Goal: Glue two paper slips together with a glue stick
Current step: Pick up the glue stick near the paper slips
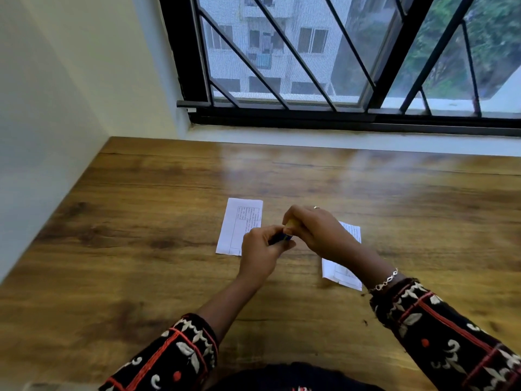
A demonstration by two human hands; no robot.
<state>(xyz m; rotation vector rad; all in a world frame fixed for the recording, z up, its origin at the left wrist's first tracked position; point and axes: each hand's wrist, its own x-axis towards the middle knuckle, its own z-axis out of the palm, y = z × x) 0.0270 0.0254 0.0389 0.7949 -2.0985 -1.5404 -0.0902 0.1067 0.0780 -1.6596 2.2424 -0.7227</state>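
Note:
Two white printed paper slips lie flat on the wooden table (141,221). The left slip (236,224) is partly covered at its lower right by my left hand (260,249). The right slip (342,273) lies mostly under my right hand (313,230) and forearm. Between my hands, above the table, is the glue stick (280,237): my left hand grips its dark blue body, and my right hand's fingers close on its yellow end (290,222). Whether that end is a cap still seated on the stick I cannot tell.
The table runs to a white wall on the left and a window sill (338,136) at the back, below a barred window (338,52). Bare wood surrounds the slips on all sides.

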